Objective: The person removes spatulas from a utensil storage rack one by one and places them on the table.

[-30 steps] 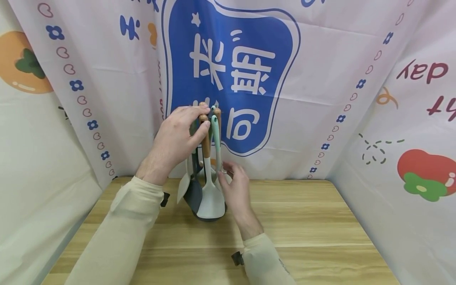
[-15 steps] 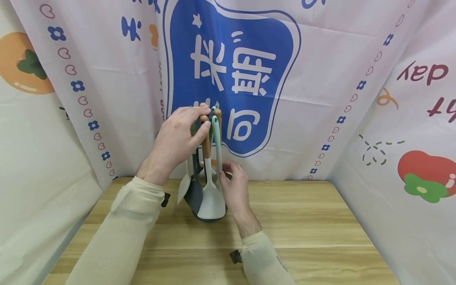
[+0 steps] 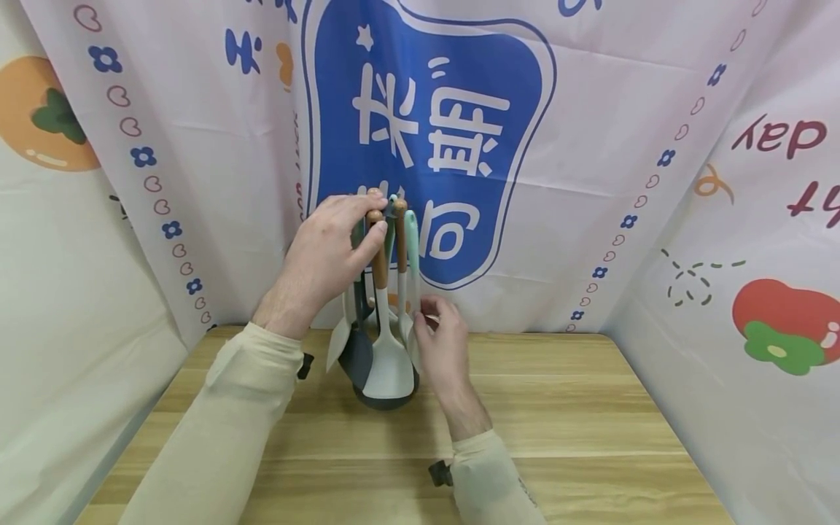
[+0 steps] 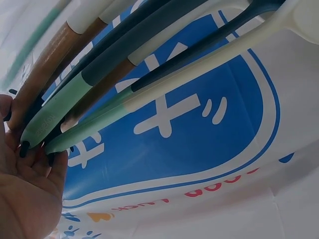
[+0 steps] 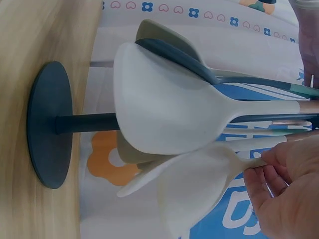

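Observation:
A dark round-based utensil stand (image 5: 50, 124) stands on the table, hung with several kitchen utensils. My left hand (image 3: 331, 237) grips the top of the stand, fingers and thumb curled among the handle ends; in the left wrist view its fingertips sit behind the mint-green handle ends. My right hand (image 3: 445, 343) pinches the neck of a cream spatula (image 5: 199, 184) with a mint-green handle, just right of the stand. That handle's top is apart from the others. In front hangs a white spatula (image 3: 389, 372) with a wooden handle; a dark-headed utensil (image 3: 357, 357) hangs left of it.
The wooden table (image 3: 538, 408) ends at a printed curtain (image 3: 590, 109) close behind the stand. More cloth hangs on the left and right sides. Black straps show at both wrists.
My right hand has shifted a little to the right with the cream spatula. Its mint-green handle has moved away from the stand's top, uncovering a wooden-handled utensil. My left hand stays put.

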A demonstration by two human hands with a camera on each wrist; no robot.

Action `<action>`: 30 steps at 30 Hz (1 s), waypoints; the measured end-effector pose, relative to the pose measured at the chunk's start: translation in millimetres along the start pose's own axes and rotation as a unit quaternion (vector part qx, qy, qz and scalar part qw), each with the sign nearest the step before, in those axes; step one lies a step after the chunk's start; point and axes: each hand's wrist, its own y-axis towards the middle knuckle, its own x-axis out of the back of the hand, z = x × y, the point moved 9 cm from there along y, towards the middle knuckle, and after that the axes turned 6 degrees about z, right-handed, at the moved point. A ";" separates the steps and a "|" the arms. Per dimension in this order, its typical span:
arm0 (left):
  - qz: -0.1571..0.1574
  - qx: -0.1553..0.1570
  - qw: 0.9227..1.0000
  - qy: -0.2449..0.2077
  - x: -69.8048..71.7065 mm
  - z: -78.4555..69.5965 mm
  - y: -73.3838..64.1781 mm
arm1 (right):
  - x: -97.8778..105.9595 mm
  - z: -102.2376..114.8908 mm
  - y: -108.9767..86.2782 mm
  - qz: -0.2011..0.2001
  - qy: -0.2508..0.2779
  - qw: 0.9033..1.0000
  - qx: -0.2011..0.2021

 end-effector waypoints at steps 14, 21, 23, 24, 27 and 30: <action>0.010 0.009 1.000 0.004 -2.0 -0.7 1.2 | 48.7 3.9 -2.2 -0.048 0.025 0.999 -0.003; 0.017 0.015 1.000 0.007 -3.2 0.4 0.9 | 80.2 -5.4 -5.0 -0.067 0.011 0.998 -0.017; 0.016 0.015 1.000 0.008 -2.9 0.4 0.6 | 89.5 -8.4 -6.0 -0.073 0.000 0.997 -0.019; 0.016 0.015 1.000 0.009 -2.8 0.4 0.5 | 94.3 -9.9 -6.5 -0.076 -0.005 0.997 -0.019; 0.017 0.015 1.000 0.009 -2.8 0.2 0.5 | 108.7 -14.6 -8.0 -0.088 -0.022 0.996 -0.024; 0.019 0.015 1.000 0.008 -3.2 0.5 0.7 | 121.7 -19.9 -10.0 -0.097 -0.033 0.994 -0.031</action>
